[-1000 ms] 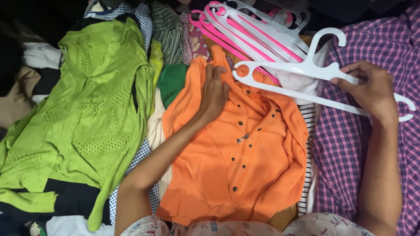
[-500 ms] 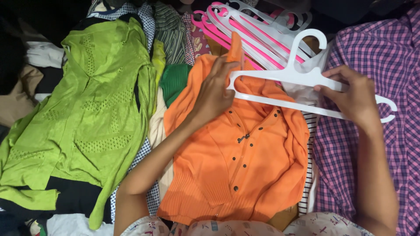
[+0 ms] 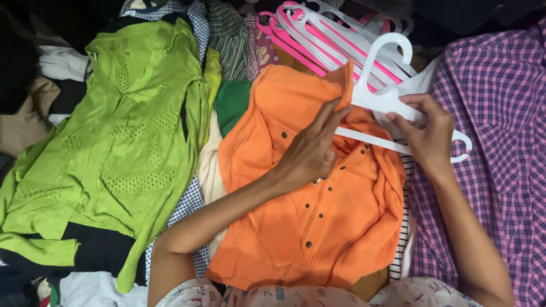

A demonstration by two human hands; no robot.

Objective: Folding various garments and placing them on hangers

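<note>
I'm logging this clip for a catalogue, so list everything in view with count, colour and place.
cardigan: one, orange, buttoned, centre
held hanger: one, white, one end tucked inside the cardigan's neck
spare hangers: a pile, pink and white, top centre
knit top: one, lime green, spread at left
checked shirt: one, purple and pink, right
folded green garment: one, between knit top and cardigan
striped cloth: one, black and white, beside the cardigan
left hand: lifts the cardigan's collar
right hand: grips the held hanger

bright, even overhead light, sharp centre, dark upper corners
</note>
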